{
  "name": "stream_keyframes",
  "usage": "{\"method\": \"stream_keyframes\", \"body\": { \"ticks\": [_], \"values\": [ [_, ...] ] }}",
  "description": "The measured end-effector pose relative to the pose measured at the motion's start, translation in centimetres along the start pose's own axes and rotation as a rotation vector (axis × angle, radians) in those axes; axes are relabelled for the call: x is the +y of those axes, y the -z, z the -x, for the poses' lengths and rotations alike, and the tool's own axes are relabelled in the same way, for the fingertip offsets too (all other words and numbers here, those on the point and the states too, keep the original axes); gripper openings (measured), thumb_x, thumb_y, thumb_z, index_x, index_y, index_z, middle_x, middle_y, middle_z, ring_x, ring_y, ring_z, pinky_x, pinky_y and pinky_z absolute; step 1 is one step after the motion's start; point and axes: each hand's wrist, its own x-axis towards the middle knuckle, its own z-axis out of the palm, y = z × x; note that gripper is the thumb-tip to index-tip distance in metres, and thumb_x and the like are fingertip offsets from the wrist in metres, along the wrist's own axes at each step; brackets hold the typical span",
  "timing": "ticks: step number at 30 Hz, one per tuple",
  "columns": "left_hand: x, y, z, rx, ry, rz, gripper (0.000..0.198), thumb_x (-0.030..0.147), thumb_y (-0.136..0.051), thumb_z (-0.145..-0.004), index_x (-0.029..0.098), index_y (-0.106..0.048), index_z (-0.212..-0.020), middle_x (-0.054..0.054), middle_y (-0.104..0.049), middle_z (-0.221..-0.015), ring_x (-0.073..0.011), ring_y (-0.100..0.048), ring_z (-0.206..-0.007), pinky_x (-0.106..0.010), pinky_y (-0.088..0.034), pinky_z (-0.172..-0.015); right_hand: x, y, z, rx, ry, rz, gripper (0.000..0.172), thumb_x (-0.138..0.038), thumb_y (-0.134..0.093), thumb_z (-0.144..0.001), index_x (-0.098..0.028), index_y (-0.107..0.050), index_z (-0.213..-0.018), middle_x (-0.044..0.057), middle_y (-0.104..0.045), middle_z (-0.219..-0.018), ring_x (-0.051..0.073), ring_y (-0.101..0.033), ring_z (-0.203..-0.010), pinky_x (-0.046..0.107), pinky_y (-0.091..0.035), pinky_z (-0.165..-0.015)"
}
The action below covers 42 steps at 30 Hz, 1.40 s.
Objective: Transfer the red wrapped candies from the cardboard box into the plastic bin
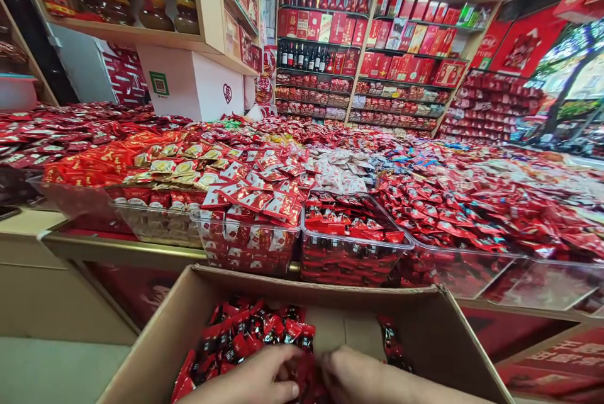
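Observation:
A deep cardboard box (306, 282) stands in front of me, with small red-and-black wrapped candies (250, 335) heaped on its left side. Inside it, my left hand (267, 375) curls its fingers and thumb around some of the red packets near the middle. Just to its right, my right hand (346, 369) reaches down with bent fingers beside the same packets. Its fingertips are blurred and partly hidden. A few more candies (392, 344) lie by the box's right wall, and bare cardboard bottom shows between the two groups.
Beyond the box, clear plastic bins (250, 246) full of wrapped sweets line a counter with a metal edge (141, 246). One bin (356, 241) holds similar red-and-black packets. Shelves (352, 77) of bottles and red gift boxes cover the back wall.

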Motion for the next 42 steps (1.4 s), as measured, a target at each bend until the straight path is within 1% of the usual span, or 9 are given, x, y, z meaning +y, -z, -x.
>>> {"method": "stream_keyframes", "body": {
  "ticks": [3,7,11,16,23,27,32,39,42],
  "values": [
    [1.8,0.5,0.0,0.018,-0.066,0.265,0.043,0.019,-0.056,-0.063,0.018,-0.047,-0.106,-0.003,-0.059,-0.094,-0.0161,-0.053,-0.080,-0.024,-0.041,-0.068,-2.4,2.7,0.4,0.075,0.034,-0.266,0.012,-0.013,-0.047,-0.060,-0.016,-0.053,-0.070,-0.003,-0.049,-0.057,0.008,-0.041,-0.050,0.017,-0.029,-0.044],
    [4.2,0.8,0.2,-0.002,-0.126,0.535,0.022,0.021,-0.055,-0.067,0.013,-0.054,-0.087,-0.001,-0.058,-0.075,-0.0125,-0.051,-0.068,-0.024,-0.039,-0.065,-4.2,4.4,1.0,0.133,0.083,-0.701,0.009,-0.019,-0.052,-0.065,-0.015,-0.047,-0.071,-0.005,-0.042,-0.057,0.006,-0.036,-0.052,0.018,-0.032,-0.049],
    [5.8,0.9,0.6,0.143,-0.121,0.572,0.021,0.023,-0.059,-0.065,0.013,-0.053,-0.081,0.002,-0.053,-0.068,-0.0093,-0.046,-0.061,-0.021,-0.036,-0.057,-4.6,4.5,1.4,0.175,0.097,-0.884,0.022,-0.032,-0.058,-0.065,-0.014,-0.048,-0.072,-0.003,-0.047,-0.064,0.008,-0.040,-0.058,0.020,-0.035,-0.055],
    [6.1,1.1,0.9,0.222,-0.068,0.509,0.024,0.025,-0.058,-0.066,0.012,-0.051,-0.085,0.006,-0.042,-0.056,-0.0056,-0.035,-0.050,-0.018,-0.027,-0.047,-4.7,4.5,1.5,0.190,0.052,-1.014,0.026,-0.038,-0.057,-0.065,-0.014,-0.046,-0.065,-0.004,-0.048,-0.056,0.006,-0.041,-0.051,0.021,-0.035,-0.052],
    [5.8,1.0,0.9,0.226,-0.108,0.473,0.027,0.024,-0.057,-0.067,0.013,-0.047,-0.090,0.006,-0.042,-0.058,-0.0065,-0.036,-0.052,-0.019,-0.029,-0.049,-5.3,4.3,1.4,0.211,0.052,-1.030,0.029,-0.040,-0.057,-0.065,-0.014,-0.046,-0.069,-0.005,-0.046,-0.056,0.005,-0.039,-0.049,0.019,-0.032,-0.048],
    [5.6,1.1,1.3,0.186,-0.102,0.439,0.038,0.022,-0.057,-0.066,0.016,-0.043,-0.101,0.008,-0.038,-0.054,-0.0063,-0.035,-0.050,-0.019,-0.028,-0.049,-5.1,3.8,1.3,0.218,0.052,-0.959,0.031,-0.044,-0.050,-0.069,-0.014,-0.046,-0.066,-0.005,-0.041,-0.052,0.005,-0.036,-0.047,0.018,-0.030,-0.045],
    [5.4,1.1,1.7,0.103,-0.152,0.510,0.046,0.026,-0.054,-0.070,0.019,-0.035,-0.112,0.005,-0.044,-0.064,-0.0085,-0.041,-0.060,-0.020,-0.031,-0.055,-5.1,3.8,1.4,0.208,0.063,-0.936,0.030,-0.042,-0.052,-0.069,-0.013,-0.045,-0.063,-0.006,-0.037,-0.051,0.004,-0.031,-0.046,0.017,-0.026,-0.043],
    [5.3,0.9,1.9,0.145,-0.160,0.511,0.047,0.023,-0.053,-0.071,0.017,-0.034,-0.114,0.006,-0.042,-0.060,-0.0081,-0.041,-0.057,-0.020,-0.032,-0.054,-5.6,3.8,1.5,0.182,0.085,-0.956,0.026,-0.035,-0.057,-0.067,-0.013,-0.053,-0.080,-0.001,-0.053,-0.067,0.008,-0.045,-0.060,0.020,-0.036,-0.056],
    [5.3,0.9,2.0,0.103,-0.199,0.511,0.044,0.022,-0.052,-0.072,0.019,-0.035,-0.112,0.001,-0.051,-0.072,-0.0114,-0.049,-0.069,-0.023,-0.037,-0.062,-5.4,3.6,1.7,0.170,0.087,-0.940,0.025,-0.034,-0.057,-0.066,-0.013,-0.053,-0.081,0.000,-0.055,-0.070,0.010,-0.047,-0.062,0.020,-0.038,-0.058]
  ]
}}
